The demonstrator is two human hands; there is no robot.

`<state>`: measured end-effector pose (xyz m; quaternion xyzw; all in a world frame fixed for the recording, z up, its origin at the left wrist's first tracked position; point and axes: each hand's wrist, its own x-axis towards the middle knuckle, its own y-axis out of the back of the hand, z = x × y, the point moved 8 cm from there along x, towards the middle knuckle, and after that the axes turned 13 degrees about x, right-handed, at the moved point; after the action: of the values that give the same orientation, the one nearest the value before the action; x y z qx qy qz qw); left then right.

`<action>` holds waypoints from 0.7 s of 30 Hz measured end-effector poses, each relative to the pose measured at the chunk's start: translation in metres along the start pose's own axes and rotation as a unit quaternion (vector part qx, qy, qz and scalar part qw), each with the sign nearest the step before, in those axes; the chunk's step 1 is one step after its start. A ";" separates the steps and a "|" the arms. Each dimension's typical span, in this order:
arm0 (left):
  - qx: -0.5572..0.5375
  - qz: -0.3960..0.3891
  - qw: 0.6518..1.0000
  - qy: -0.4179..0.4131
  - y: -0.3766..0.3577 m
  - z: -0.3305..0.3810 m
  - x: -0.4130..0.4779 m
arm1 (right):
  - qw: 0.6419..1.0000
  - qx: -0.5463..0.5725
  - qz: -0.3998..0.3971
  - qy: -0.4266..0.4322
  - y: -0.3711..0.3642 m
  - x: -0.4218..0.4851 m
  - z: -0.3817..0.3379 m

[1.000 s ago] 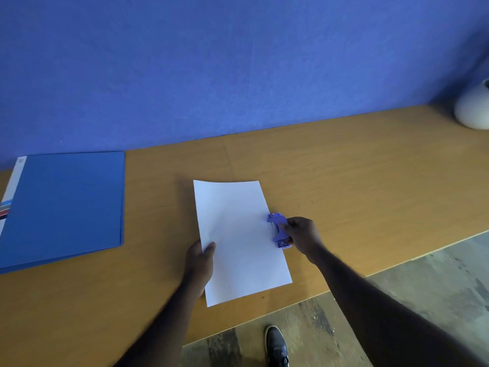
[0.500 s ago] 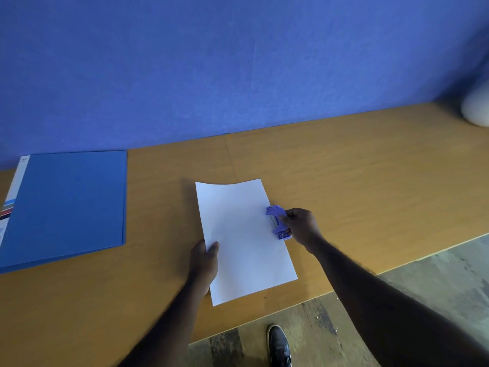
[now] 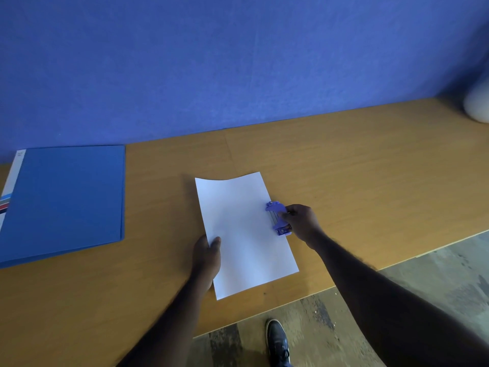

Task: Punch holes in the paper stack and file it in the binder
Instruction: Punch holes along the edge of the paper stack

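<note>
A white paper stack (image 3: 242,234) lies on the wooden desk (image 3: 344,168), its far edge slightly lifted and curved. My left hand (image 3: 207,256) grips the stack's left edge, thumb on top. A small purple hole punch (image 3: 277,218) sits over the stack's right edge. My right hand (image 3: 301,222) holds the punch from the right side. A closed blue binder (image 3: 63,200) lies flat at the far left of the desk, apart from the paper.
A blue wall (image 3: 238,62) runs along the desk's back edge. A white rounded object (image 3: 479,104) sits at the far right corner. The desk's front edge runs diagonally; below it are the floor and my dark shoe (image 3: 277,343).
The paper's far edge has lifted and curled a little. My left thumb now clamps the stack's left edge. The punch stays on the right edge under my right hand.
</note>
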<state>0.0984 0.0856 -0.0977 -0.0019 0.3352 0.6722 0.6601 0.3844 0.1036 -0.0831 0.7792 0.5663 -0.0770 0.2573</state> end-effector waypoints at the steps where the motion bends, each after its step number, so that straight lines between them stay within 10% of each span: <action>1: 0.001 0.000 1.000 0.001 0.000 -0.001 0.001 | 1.000 0.001 -0.002 -0.001 0.000 0.000 0.000; 21: 0.023 0.018 0.999 0.012 0.002 -0.001 0.006 | 0.999 0.016 0.019 -0.044 0.008 0.008 0.008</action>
<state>0.0957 0.0909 -0.1003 0.0111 0.3584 0.6764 0.6434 0.3958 0.1049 -0.0904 0.7899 0.5381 -0.1153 0.2706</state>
